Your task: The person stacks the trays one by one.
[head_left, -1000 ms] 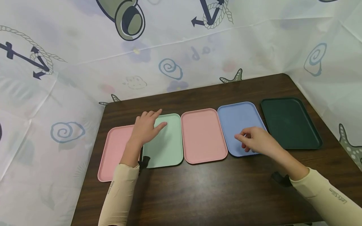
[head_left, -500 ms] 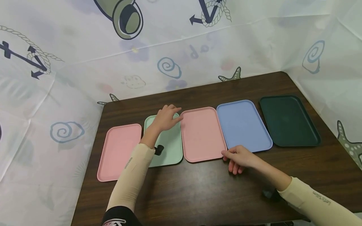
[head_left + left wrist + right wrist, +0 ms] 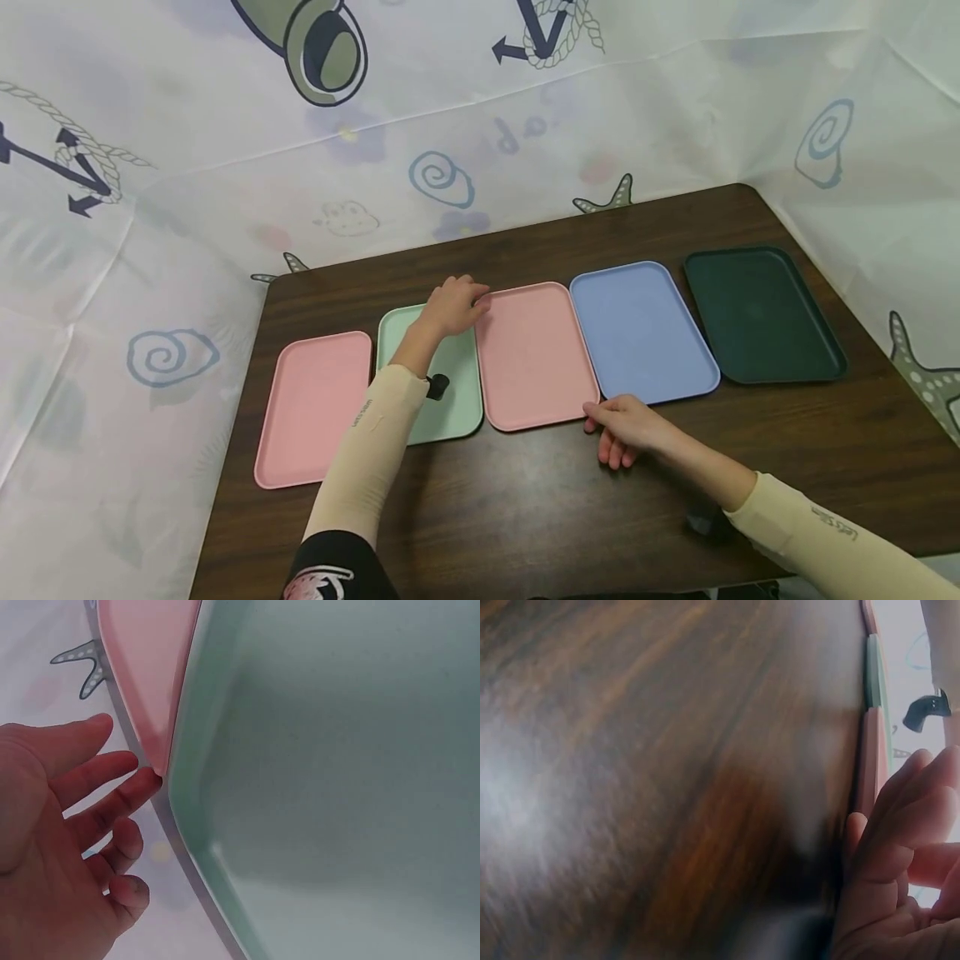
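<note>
Both hands are at the middle pink tray [image 3: 536, 358], which lies flat on the table between the green tray [image 3: 453, 417] and the blue tray [image 3: 641, 333]. My left hand [image 3: 452, 306] reaches over the green tray to the pink tray's far left corner. In the left wrist view a fingertip touches that corner, while the thumb stands apart from it. At the near right corner is my right hand [image 3: 626, 425], its thumb and forefinger tips close to the rim and the other fingers curled beneath. Whether they pinch the rim is hidden.
Another pink tray [image 3: 311, 408] lies at the left end of the row, and a dark green tray [image 3: 765, 317] at the right end. All rest on a dark wooden table [image 3: 525, 517]. A printed white cloth [image 3: 262, 192] hangs behind and beside it.
Both hands have come to the middle pink tray's opposite corners: the left moved right, the right moved left and nearer from over the blue tray. The trays keep their order.
</note>
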`<state>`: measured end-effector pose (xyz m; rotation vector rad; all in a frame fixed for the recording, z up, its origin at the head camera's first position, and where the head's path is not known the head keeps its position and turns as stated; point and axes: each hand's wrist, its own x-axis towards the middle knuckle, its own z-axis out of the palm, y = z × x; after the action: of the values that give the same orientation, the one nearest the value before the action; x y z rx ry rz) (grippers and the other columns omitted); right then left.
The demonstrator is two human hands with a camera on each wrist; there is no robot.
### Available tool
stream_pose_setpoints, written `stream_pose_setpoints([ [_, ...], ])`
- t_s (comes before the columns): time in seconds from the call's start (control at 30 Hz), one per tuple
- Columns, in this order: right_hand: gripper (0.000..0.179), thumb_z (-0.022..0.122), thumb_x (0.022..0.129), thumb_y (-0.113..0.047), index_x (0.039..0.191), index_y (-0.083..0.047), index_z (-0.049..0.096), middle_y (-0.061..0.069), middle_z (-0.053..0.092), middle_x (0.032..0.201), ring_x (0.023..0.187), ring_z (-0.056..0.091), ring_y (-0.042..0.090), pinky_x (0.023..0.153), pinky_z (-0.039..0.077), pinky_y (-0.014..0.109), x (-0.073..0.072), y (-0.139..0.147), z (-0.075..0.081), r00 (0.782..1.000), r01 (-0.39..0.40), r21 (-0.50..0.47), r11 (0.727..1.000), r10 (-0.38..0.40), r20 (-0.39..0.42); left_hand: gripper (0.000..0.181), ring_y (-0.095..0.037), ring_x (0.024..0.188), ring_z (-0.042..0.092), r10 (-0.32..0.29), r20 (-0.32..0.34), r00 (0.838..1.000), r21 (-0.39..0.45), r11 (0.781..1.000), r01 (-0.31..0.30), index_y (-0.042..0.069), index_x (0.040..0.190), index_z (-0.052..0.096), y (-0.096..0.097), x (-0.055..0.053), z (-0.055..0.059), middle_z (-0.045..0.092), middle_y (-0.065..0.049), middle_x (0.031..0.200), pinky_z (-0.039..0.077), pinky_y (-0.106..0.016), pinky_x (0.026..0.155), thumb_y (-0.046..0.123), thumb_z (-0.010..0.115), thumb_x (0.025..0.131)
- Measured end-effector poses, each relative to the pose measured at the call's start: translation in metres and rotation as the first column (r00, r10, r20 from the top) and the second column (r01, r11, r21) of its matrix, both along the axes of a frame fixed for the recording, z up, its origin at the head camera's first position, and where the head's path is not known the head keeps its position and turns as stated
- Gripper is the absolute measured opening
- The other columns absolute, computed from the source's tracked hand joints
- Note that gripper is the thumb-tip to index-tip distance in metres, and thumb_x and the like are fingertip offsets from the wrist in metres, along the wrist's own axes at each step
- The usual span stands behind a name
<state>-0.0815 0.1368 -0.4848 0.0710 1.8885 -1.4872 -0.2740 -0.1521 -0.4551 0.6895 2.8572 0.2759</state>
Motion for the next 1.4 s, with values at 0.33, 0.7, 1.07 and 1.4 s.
stream_pose_setpoints([
  [0.33, 0.036, 0.041, 0.106, -0.025, 0.102, 0.007, 0.059, 0.005, 0.061, 0.055, 0.040, 0.054, 0.007, 0.038, 0.042, 0.019, 0.002, -0.001, -0.007, 0.999, 0.039, -0.049, 0.998, -0.038, 0.019, 0.033, -0.034, 0.106, 0.056, 0.020, -0.020, 1.000, -0.022, 1.000, -0.020, 0.014, 0.131, 0.065, 0.006, -0.006, -0.008, 0.064, -0.010, 0.115, 0.045, -0.052, 0.088, 0.023, 0.052, 0.101],
  [0.7, 0.031, 0.041, 0.105, -0.017, 0.101, 0.008, 0.060, 0.004, 0.060, 0.054, 0.039, 0.054, 0.007, 0.038, 0.041, 0.019, 0.003, -0.010, -0.011, 0.994, 0.106, -0.079, 0.991, -0.105, 0.021, 0.039, -0.036, 0.110, 0.057, 0.043, -0.020, 0.999, -0.035, 0.998, -0.043, 0.014, 0.133, 0.063, 0.009, -0.009, -0.010, 0.064, -0.013, 0.118, 0.047, -0.051, 0.087, 0.008, 0.052, 0.095],
  [1.07, 0.033, 0.041, 0.104, -0.016, 0.105, 0.011, 0.059, 0.003, 0.060, 0.054, 0.040, 0.054, 0.006, 0.038, 0.040, 0.018, -0.024, -0.012, -0.007, 0.991, 0.131, -0.062, 0.989, -0.131, 0.005, 0.052, -0.036, 0.111, 0.055, 0.097, 0.011, 0.995, -0.034, 0.995, -0.097, 0.011, 0.138, 0.056, 0.006, -0.024, -0.012, 0.057, -0.017, 0.122, 0.047, -0.049, 0.088, 0.002, 0.053, 0.087],
  [1.4, 0.033, 0.037, 0.104, -0.014, 0.106, 0.012, 0.058, 0.004, 0.060, 0.054, 0.040, 0.054, 0.006, 0.038, 0.040, 0.018, -0.046, -0.017, -0.006, 0.990, 0.136, -0.038, 0.990, -0.137, -0.013, 0.054, -0.037, 0.118, 0.051, 0.127, 0.064, 0.990, -0.001, 0.992, -0.127, 0.010, 0.143, 0.051, 0.003, -0.043, -0.011, 0.053, -0.019, 0.129, 0.043, -0.050, 0.094, 0.000, 0.046, 0.090],
])
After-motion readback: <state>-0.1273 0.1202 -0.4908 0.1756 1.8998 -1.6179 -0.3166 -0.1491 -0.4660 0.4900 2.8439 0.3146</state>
